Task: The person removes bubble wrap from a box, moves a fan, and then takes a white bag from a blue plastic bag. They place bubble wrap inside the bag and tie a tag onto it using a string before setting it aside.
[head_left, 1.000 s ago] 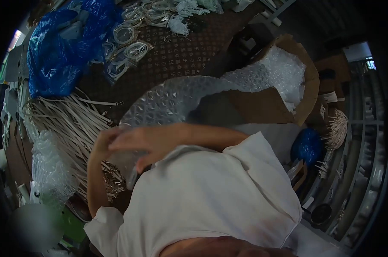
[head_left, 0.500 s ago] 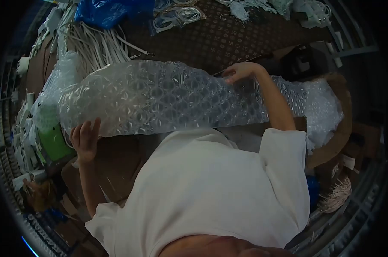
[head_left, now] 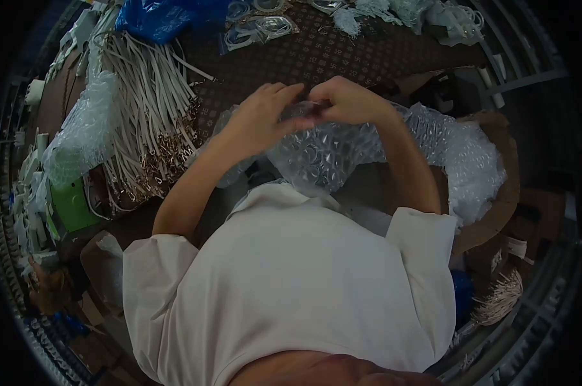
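Note:
A sheet of clear bubble wrap (head_left: 333, 151) hangs bunched between my arms, in front of my white shirt. My right hand (head_left: 352, 100) is closed on its upper edge, with thumb and fingers bent together. Just left of it, my left hand (head_left: 262, 116) has its fingers stretched to the right, the thumb apart from them. Part of the wrap lies behind and between these fingers, and I see no firm grip there. To the right the wrap runs on into a bubble wrap roll (head_left: 474, 170).
Many white cords with metal ends (head_left: 149, 109) lie at the left. A blue plastic bag (head_left: 172, 19) and bagged coiled cables (head_left: 262, 29) rest at the back of the brown patterned table (head_left: 342, 55). Cardboard (head_left: 506, 157) curves behind the roll. A green object (head_left: 72, 206) stands at left.
My left hand has come from the far left end of the wrap to beside my right hand. The stretched sheet is now bunched up, uncovering the white cords. My right hand has closed.

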Motion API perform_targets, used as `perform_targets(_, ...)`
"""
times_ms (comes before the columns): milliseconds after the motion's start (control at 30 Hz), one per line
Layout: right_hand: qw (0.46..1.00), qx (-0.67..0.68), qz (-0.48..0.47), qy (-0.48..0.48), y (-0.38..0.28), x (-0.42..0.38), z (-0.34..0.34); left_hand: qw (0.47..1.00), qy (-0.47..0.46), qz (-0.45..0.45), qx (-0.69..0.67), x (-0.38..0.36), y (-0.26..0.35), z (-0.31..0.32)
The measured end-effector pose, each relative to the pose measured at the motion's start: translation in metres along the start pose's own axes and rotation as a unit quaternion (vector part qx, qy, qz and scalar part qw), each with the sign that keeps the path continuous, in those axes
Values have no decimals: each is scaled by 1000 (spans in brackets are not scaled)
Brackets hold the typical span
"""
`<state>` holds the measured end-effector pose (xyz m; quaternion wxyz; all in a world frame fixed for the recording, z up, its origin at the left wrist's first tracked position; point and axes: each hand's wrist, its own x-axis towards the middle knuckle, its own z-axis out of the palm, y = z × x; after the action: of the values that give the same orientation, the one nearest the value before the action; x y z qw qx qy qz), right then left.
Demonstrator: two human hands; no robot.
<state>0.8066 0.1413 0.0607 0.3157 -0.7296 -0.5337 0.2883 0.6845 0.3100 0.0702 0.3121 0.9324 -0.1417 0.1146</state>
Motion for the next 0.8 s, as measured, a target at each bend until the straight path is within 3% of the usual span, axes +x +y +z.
perform_targets(33, 1000, -4, 7, 9, 1, -7, -3, 1000, -2, 12, -4, 7, -6, 2)
perform_targets(100, 996, 16, -1, 82, 6, -24, -9, 978, -119, -119, -126, 18, -14, 3)
perform_targets(200, 986, 4, 43, 161, 15, -45, -6, 975, -92, -130, -156, 18, -14, 5)
perform_targets(333, 974, -42, 52, 216, 1, -57, 2, 978, -113, -122, -125, 19, -7, -4)
perform_targets(400, 971, -49, 0, 234, 0, -65, 3, 993, -90, -19, -79, 13, -2, -8)
perform_targets(433, 967, -57, -21, 246, 1, -69, 4, 993, -89, -21, -77, 7, 0, -13)
perform_targets(500, 963, -64, -45, 256, 15, -97, -8, 999, 17, 5, -30, -7, -11, -36)
perform_targets(533, 899, 97, 0, 428, 37, -137, -28, 978, 99, -179, -46, -21, -35, -61)
perform_targets(567, 781, 251, 41, 571, 56, -173, -49, 939, 185, -280, -79, -33, -66, -94)
perform_targets(600, 801, 49, 143, 579, 72, -203, -63, 944, 155, -289, 19, -50, -84, -124)
perform_targets(633, 778, -153, 244, 558, 81, -223, -67, 941, 118, -296, 116, -60, -88, -142)
perform_targets(667, 776, -241, 208, 544, 63, -202, -62, 942, 111, -295, 115, -54, -80, -143)
perform_targets(700, 769, -327, 172, 522, 38, -164, -51, 978, 27, -191, 74, -48, -66, -138)
perform_targets(733, 793, -337, 85, 500, 31, -130, -38, 995, -52, -78, 30, -40, -52, -128)
perform_targets(767, 808, -347, -4, 476, 28, -95, -24, 999, -21, 24, 34, -24, -36, -105)
perform_targets(800, 841, -332, -30, 427, 22, -60, -5, 991, 12, 126, 37, -9, -22, -80)
